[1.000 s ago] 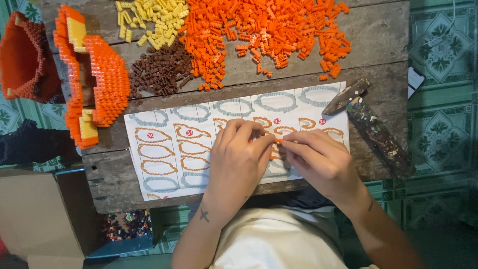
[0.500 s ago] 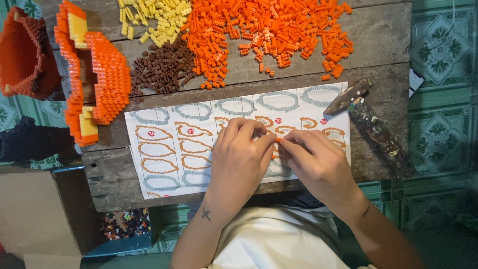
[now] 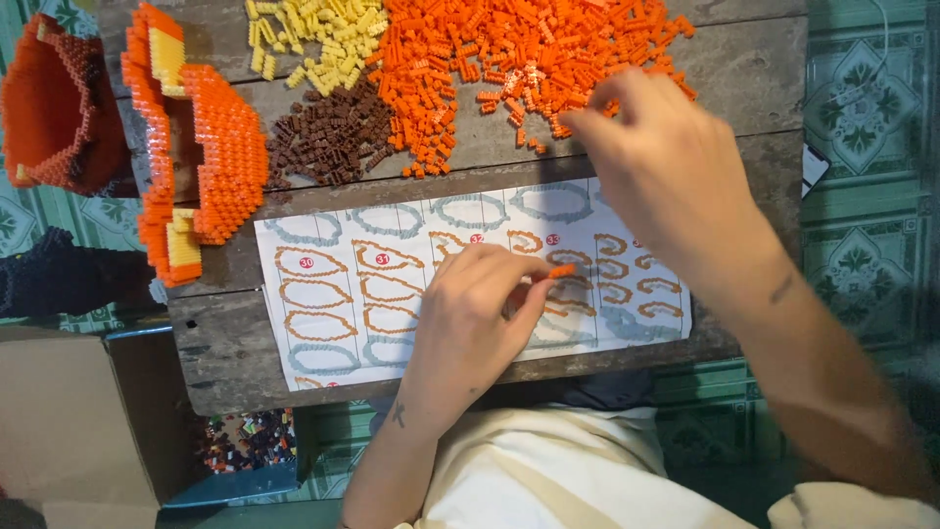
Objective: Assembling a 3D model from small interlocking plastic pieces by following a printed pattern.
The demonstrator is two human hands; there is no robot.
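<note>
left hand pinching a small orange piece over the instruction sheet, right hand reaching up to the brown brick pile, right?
Not quite. The head view shows the right hand reaching to the orange brick pile, not the brown brick pile, which lies further left. The rest holds: the left hand pinches a small orange piece over the instruction sheet.

Soft, even overhead light, faint shadows, slight motion blur, dimmer right edge.

A worn wooden table (image 3: pixel 754 93) bears brick piles (image 3: pixel 509 59) and an instruction sheet (image 3: pixel 323 294).
</note>
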